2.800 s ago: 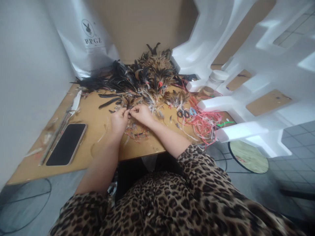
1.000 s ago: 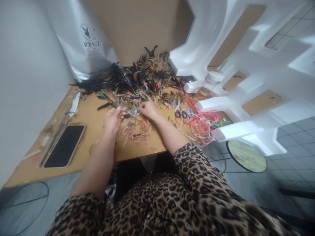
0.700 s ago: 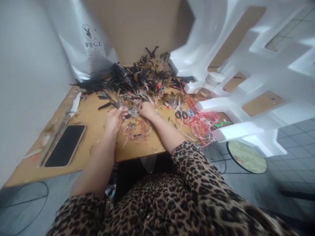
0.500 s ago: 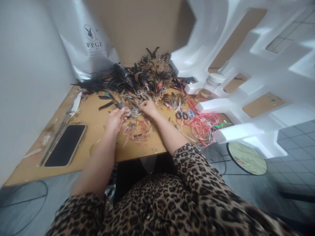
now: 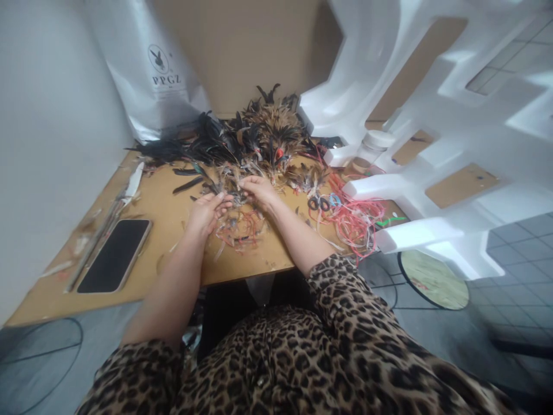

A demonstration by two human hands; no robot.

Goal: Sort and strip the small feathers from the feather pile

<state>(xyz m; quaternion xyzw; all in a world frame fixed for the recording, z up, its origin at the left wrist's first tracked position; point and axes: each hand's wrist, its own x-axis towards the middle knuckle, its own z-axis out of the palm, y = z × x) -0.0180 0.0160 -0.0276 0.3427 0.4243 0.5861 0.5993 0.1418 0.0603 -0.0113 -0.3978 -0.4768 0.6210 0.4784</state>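
My left hand (image 5: 208,213) is closed in a pinch over the wooden table, with the tip of a small feather (image 5: 219,183) standing up at its fingers. Just to the right, my right hand (image 5: 260,192) has thumb and forefinger pressed together; whatever lies between them is too small to make out. Loose feather scraps (image 5: 235,197) lie under and between both hands. Behind them spreads a big heap of black and brown feathers (image 5: 224,138). Nearer to me is a small tangle of pink and white strings (image 5: 242,230).
At the left lies a phone (image 5: 114,256) beside a thin rod (image 5: 97,239) and a white feather (image 5: 135,180). Scissors (image 5: 318,204) and a pile of pink strings (image 5: 356,216) are at the right. White foam pieces (image 5: 375,185) overhang there, near a lidded jar (image 5: 375,147).
My right hand has shifted slightly left and its fingers now reach out toward my left hand. My left hand has moved slightly right.
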